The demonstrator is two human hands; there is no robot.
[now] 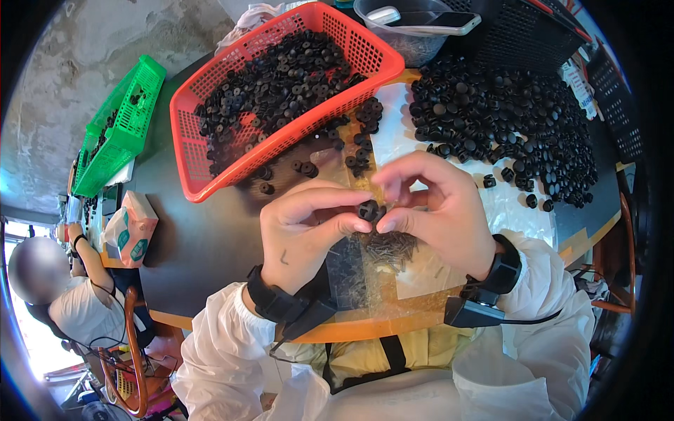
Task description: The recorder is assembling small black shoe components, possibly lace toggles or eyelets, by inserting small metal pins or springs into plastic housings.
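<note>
Over the near part of the table, my left hand point(309, 223) pinches a small round black plastic piece point(367, 210) between thumb and forefinger. Its face has a recess or slots that are too small to make out. My right hand point(446, 210) meets it from the other side, thumb tip against the dark part, forefinger arched above. Whether the right fingers hold a second small piece is hidden. Just below my fingertips lies a pile of thin metal screws or pins point(393, 251) on clear plastic sheeting.
A red basket point(295, 137) of black round parts stands at the far left. Far right, a large heap of black caps point(505, 119) covers white sheeting. A tissue pack point(133, 228), green basket point(116, 133) and seated co-worker point(88, 302) are left; a clear tub point(407, 35) stands behind.
</note>
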